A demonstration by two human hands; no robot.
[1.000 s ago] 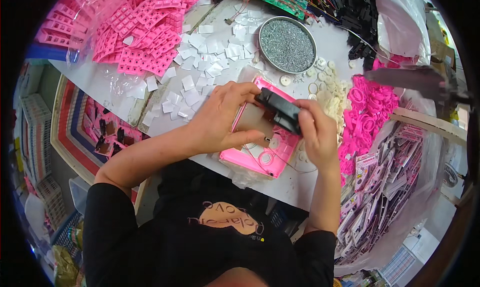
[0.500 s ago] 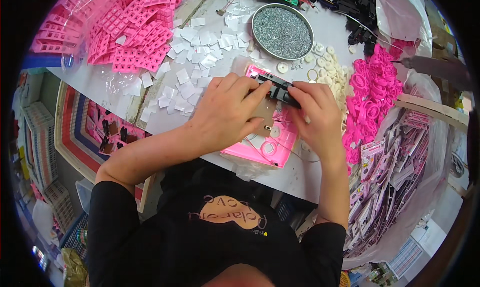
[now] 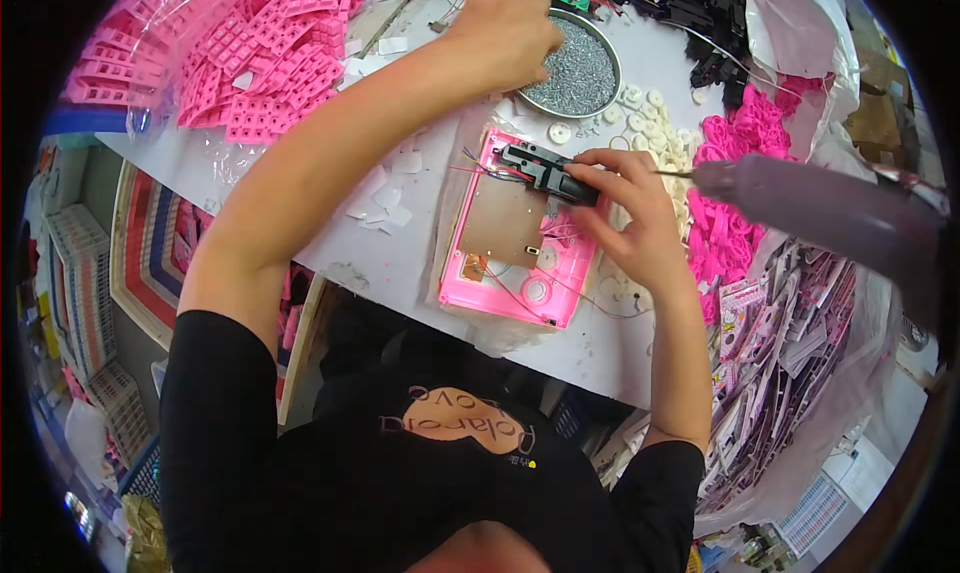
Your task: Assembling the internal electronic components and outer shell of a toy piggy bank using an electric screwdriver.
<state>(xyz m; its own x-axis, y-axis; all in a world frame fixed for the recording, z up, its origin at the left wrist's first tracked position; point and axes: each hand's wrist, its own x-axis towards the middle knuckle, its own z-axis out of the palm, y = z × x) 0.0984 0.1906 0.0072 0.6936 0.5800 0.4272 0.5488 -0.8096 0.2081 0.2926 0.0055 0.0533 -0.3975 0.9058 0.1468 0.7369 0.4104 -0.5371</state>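
Note:
A pink plastic casing [image 3: 460, 291] lies open on the table before me, a brown circuit board [image 3: 500, 223] and thin wires inside it. Across its upper end sits a black plastic module [image 3: 545, 170]. My right hand [image 3: 632, 198] is closed on the module's right end, thumb below and fingers above. Up at the far side, my left hand [image 3: 505, 38] bends its fingers over the left rim of a round metal tin [image 3: 618, 78] full of small silver screws [image 3: 575, 73]. Its fingers are bent together; whatever is between them cannot be made out.
An electric screwdriver [image 3: 800, 198] hangs at the right, its bit towards my right hand. Cream plastic wheels [image 3: 655, 128] and pink plastic parts [image 3: 735, 233] are heaped beyond. Pink button sheets [image 3: 290, 63] lie far left, white paper squares [image 3: 380, 198] nearer. Black parts [image 3: 715, 23] fill the far right.
My left hand has left the black module and moved up to the screw tin. My right hand stays at the module. The screwdriver has swung in leftward from the right.

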